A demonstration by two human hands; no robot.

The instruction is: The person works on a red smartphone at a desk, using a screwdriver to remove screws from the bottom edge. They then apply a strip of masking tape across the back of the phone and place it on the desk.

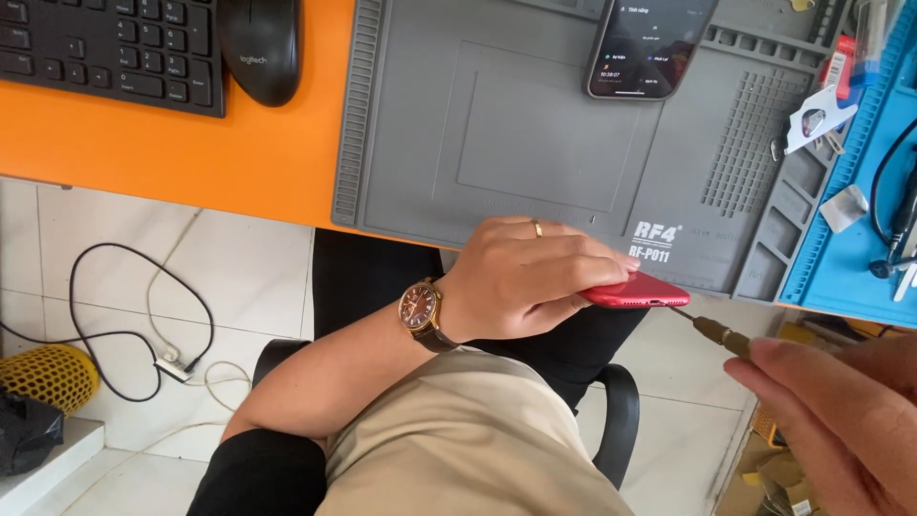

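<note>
Our left hand clamps the red phone, its long axis level, bottom end pointing right. Our right hand pinches a screwdriver whose tip meets that end.

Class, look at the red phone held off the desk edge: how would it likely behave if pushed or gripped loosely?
The red phone looks glossy, so probably slippery. It appears thin and rigid, likely stiff rather than floppy. Only the left hand supports it, over open floor, while the screwdriver meets its end; a slip could mean a damaging fall.
</note>
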